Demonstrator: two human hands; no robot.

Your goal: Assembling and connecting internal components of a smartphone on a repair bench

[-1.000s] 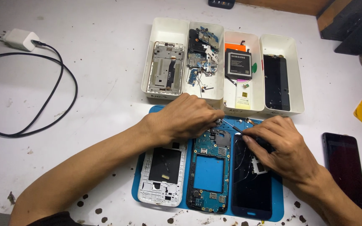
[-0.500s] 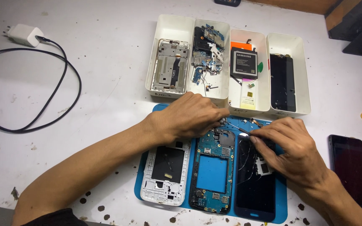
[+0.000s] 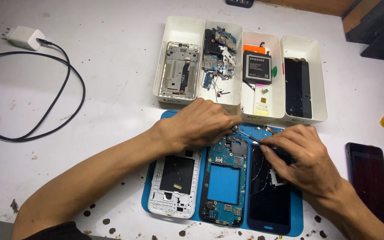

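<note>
A: Step? The blue-green phone circuit-board frame (image 3: 224,186) lies mid blue rubber mat (image 3: 296,222); both hands meet at its 12 o'clock edge.

B: Looks like prying a small part. Right hand (image 3: 305,162) pinches a thin metal tweezer-like tool (image 3: 246,134), tip on the board top. Left hand (image 3: 201,124) is curled, fingertips pressing there; grasp unclear.

A: Around it?

B: White plastic phone back frame (image 3: 175,184) at 9, dark glass screen panel (image 3: 270,195) at 3, white parts trays (image 3: 238,66) at 12 on the counter (image 3: 90,133).

A: Next move?

B: Probably a steady, gentle lift.
</note>
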